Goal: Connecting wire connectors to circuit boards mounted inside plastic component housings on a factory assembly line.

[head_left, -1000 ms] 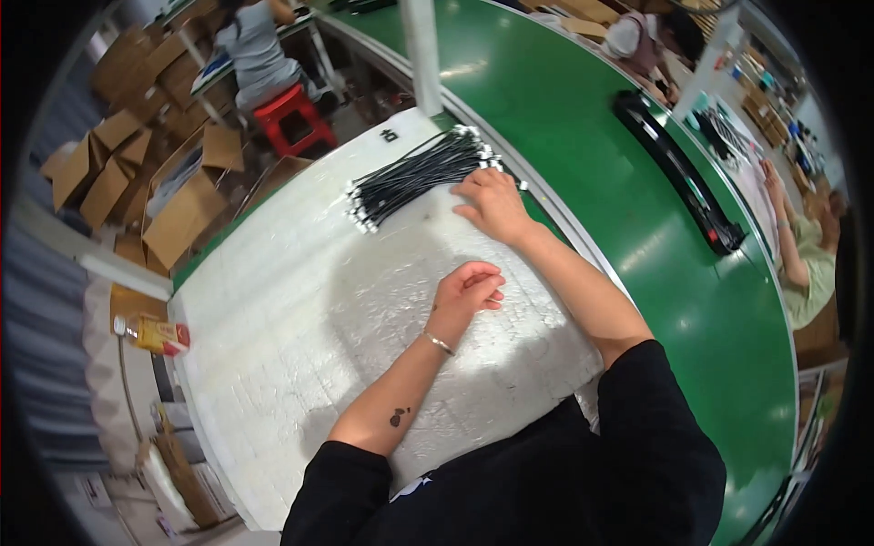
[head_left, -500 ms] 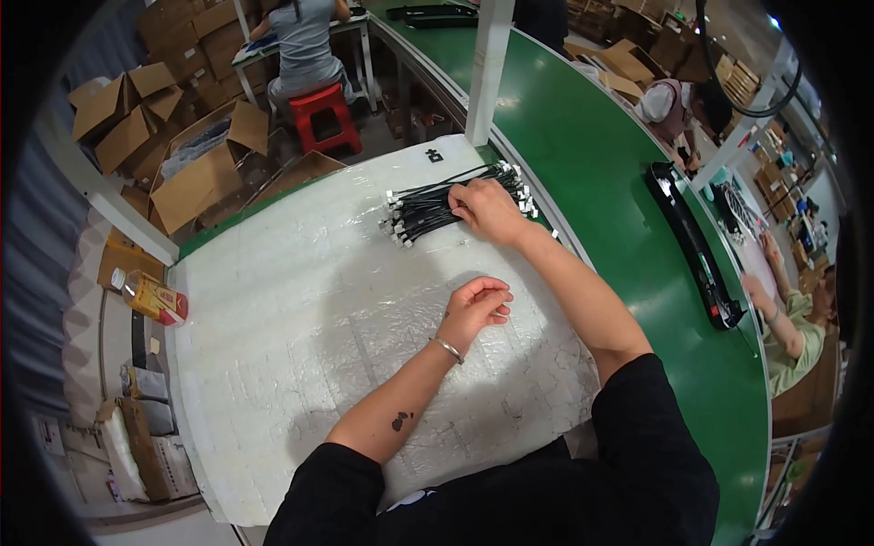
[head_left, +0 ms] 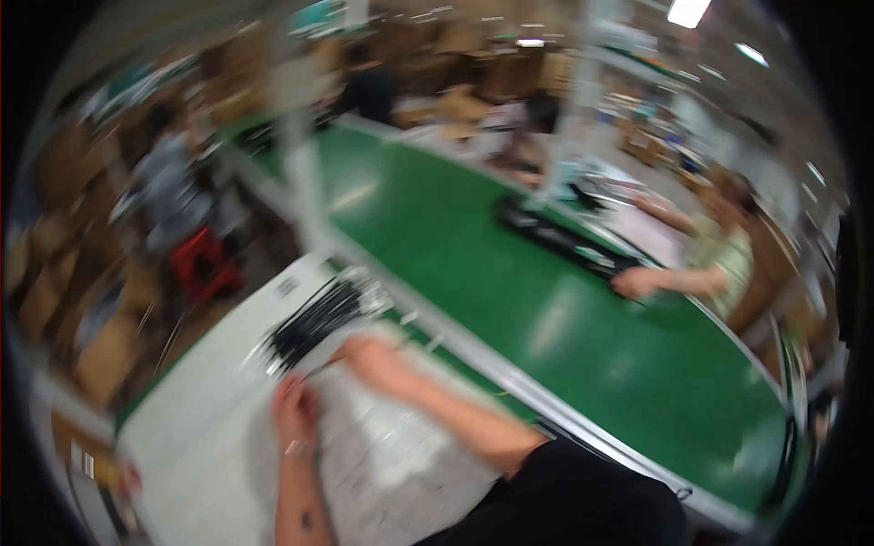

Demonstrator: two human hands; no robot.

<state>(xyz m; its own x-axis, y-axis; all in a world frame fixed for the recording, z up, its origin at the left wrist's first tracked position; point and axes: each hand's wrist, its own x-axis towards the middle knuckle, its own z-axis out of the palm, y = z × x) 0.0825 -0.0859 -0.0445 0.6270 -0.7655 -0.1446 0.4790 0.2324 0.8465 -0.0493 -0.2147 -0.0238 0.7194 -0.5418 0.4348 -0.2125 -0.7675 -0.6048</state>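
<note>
The whole view is smeared by motion. A bundle of black cables [head_left: 319, 320] with white connector ends lies on the white-covered worktable [head_left: 205, 409]. Just nearer than the bundle, my right hand [head_left: 375, 364] is closed on a thin black cable [head_left: 322, 367]. This cable runs left to my left hand [head_left: 296, 411], whose fingers look drawn together at its other end; blur hides the exact grip.
A green conveyor [head_left: 437, 237] passes along the table's right side. Across it, a person in light green [head_left: 719, 264] has a hand at a long black part [head_left: 564, 238]. A white post [head_left: 300, 173] rises beyond the bundle; a red stool [head_left: 205, 264] stands far left.
My view has swung right, showing more of the conveyor. My right hand has come off the bundle with a cable, and my left hand has moved up to it. The person's hand now meets the long part.
</note>
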